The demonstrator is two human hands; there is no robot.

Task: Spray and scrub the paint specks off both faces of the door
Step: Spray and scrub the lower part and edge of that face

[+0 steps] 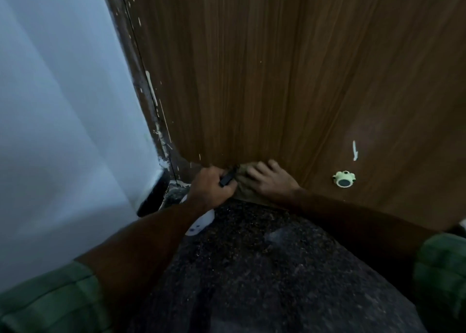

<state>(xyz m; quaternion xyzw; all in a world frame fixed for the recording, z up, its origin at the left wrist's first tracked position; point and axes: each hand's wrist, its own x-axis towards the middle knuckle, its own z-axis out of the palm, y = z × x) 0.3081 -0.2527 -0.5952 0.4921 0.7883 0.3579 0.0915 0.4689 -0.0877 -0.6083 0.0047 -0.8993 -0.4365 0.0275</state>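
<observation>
Wood-grain brown fills most of what I see: one door (290,80), its face running down to a dark speckled floor (264,257). I count two hands, both low at the door's bottom edge. One olive cloth (243,185) lies bunched there, touching the foot of the door and the floor. My right hand (271,180) lies on top of that cloth with its fingers (262,168) fairly straight and slightly spread, tips against the door's lower edge, pressing the cloth down; the cloth shows under the palm and out past the fingertips to the left. My left hand (214,189) sits just beside it, fingers curled round one small dark tool (227,179) whose tip points up toward the cloth's near edge; I cannot tell what kind of tool it is. One white object (200,223) with dark marks shows partly under my left wrist, too hidden to name.

White paint marks on the door: one long streak (354,150) on the right, well apart from the hands, and many small specks and drips (151,88) along the left edge by the frame, too many and too fine to count. One pale green round fitting (343,179) with a dark centre sits on the door just below the streak. One white wall (63,105) stands at left. Two green sleeves (50,302) show at the lower corners
</observation>
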